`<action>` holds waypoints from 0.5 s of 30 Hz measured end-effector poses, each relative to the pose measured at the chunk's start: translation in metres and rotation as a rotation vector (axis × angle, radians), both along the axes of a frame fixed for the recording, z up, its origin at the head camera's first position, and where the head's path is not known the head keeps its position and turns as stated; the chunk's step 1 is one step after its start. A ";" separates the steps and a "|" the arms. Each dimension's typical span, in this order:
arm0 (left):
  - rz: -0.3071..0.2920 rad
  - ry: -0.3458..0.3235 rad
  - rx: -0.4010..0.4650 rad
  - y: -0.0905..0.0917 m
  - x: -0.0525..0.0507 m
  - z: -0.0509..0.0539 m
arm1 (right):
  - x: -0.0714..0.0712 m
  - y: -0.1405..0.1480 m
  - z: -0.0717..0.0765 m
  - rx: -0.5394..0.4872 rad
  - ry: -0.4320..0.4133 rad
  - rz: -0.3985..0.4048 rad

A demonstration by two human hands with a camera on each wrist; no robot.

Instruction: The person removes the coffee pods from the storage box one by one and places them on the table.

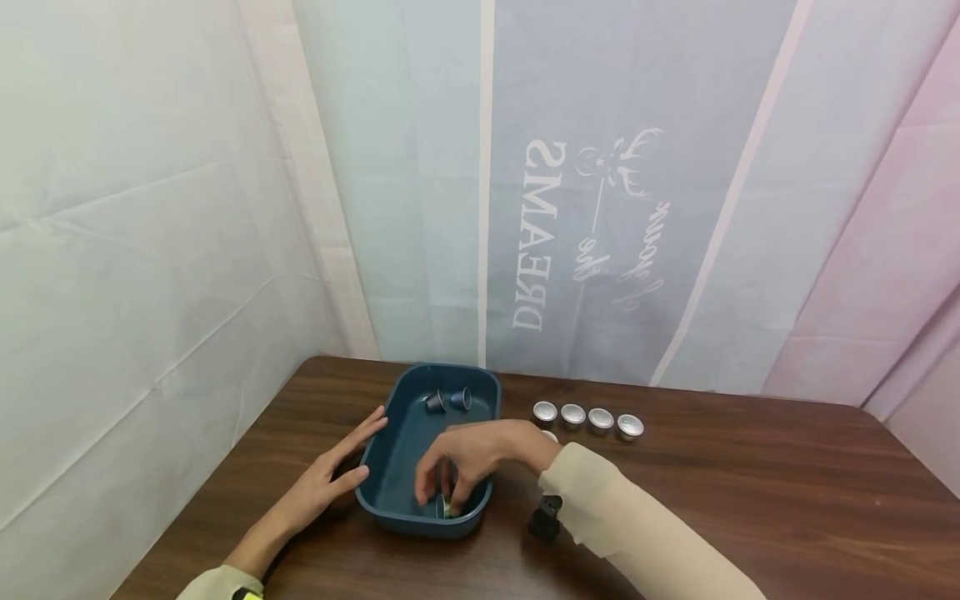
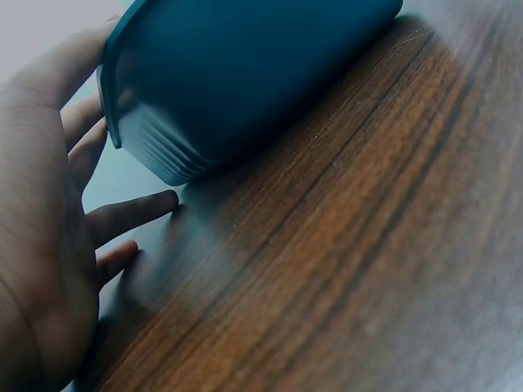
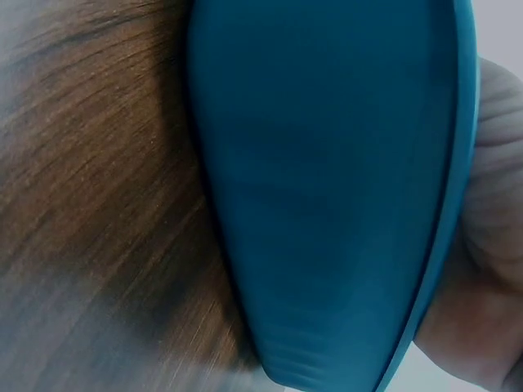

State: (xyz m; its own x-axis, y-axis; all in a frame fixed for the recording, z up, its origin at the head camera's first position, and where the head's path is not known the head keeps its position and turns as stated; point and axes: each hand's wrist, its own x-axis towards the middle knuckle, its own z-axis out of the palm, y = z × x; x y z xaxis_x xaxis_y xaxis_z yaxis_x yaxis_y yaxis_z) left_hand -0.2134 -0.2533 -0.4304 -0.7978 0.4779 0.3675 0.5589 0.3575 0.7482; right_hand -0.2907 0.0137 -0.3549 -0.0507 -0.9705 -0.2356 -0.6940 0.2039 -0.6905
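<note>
A blue rectangular bin stands on the table, with two dark coffee capsules lying on their sides near its far end. My right hand reaches over the right rim and pinches a greenish coffee capsule at the near end; the fingers partly cover it. My left hand rests with extended fingers against the bin's left side, also visible in the left wrist view. In the right wrist view the bin wall hides the fingertips and the capsule.
Several coffee capsules with silver lids facing up form a row right of the bin. Another one is partly hidden by the right wrist. The brown wooden table extends right. Fabric curtains hang behind and at the left.
</note>
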 end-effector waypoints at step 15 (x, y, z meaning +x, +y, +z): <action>-0.004 0.005 0.009 -0.001 0.000 -0.003 | 0.003 0.000 0.000 0.044 0.073 -0.036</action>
State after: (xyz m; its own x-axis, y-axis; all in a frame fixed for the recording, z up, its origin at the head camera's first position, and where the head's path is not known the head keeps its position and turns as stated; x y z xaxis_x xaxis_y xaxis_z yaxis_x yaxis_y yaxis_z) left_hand -0.2132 -0.2538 -0.4331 -0.7942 0.4777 0.3755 0.5637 0.3485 0.7489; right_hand -0.2877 0.0135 -0.3552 -0.1043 -0.9567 -0.2719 -0.7340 0.2585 -0.6280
